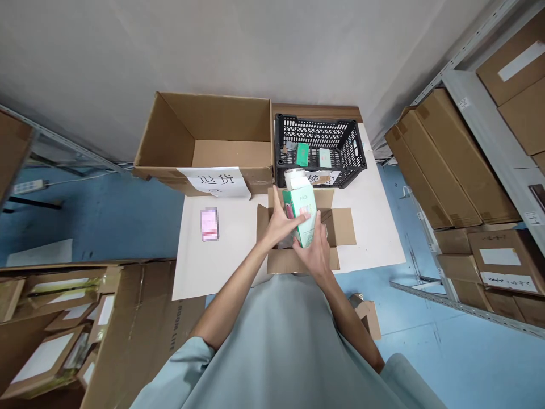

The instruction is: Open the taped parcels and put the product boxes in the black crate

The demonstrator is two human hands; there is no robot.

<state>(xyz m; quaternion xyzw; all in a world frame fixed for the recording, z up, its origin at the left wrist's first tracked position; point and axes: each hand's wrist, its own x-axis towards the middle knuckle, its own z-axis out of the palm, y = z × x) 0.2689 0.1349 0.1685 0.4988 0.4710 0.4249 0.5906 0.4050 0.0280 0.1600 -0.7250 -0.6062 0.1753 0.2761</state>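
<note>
Between our left hand point(277, 226) and right hand point(317, 253), both clamped on it, we hold a tilted green-and-white carton point(303, 200) over a small open box point(344, 227). Beyond our hands stand a black crate point(356, 162) and, leftward, a large box point(232, 116)

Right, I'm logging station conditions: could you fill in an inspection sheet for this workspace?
Surface: white-covered table.
Job's things: green-and-white box at small open carton; large open carton and black crate behind.
Clutter: pixelated pink item on table; cardboard on floor, right.
Grip: left hand and right hand both hold the box.
Cables: white cable on floor, left, by power strip.
Surroundings: shelving with cartons, right; big carton of packages, left.
</note>
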